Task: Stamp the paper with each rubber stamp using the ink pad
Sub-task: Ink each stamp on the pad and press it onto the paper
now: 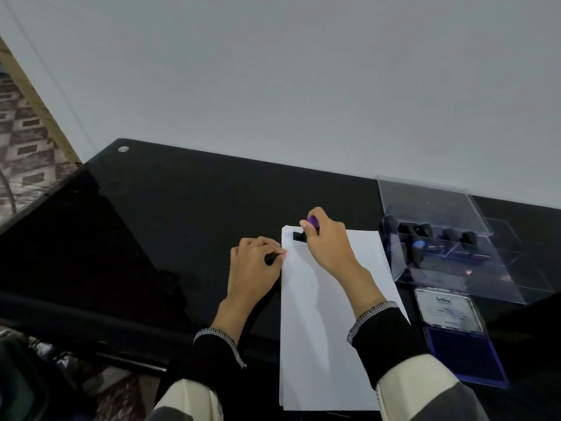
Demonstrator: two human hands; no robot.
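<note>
A white sheet of paper [321, 314] lies on the black glass table [182, 214]. My right hand [329, 238] grips a black rubber stamp [300, 236] with a purple top at the paper's top left corner, beside a blue imprint [287, 234]. My left hand [256, 262] rests at the paper's left edge, fingers curled round a small black object [270, 258] that is mostly hidden. An open blue ink pad [461, 344] sits right of the paper. Behind the pad, a clear plastic box [449, 238] holds several more stamps.
The table's far edge meets a plain grey wall [303, 86]. The table's left edge runs diagonally, with patterned floor [27, 153] beyond it. The clear box's lid stands open at the back right.
</note>
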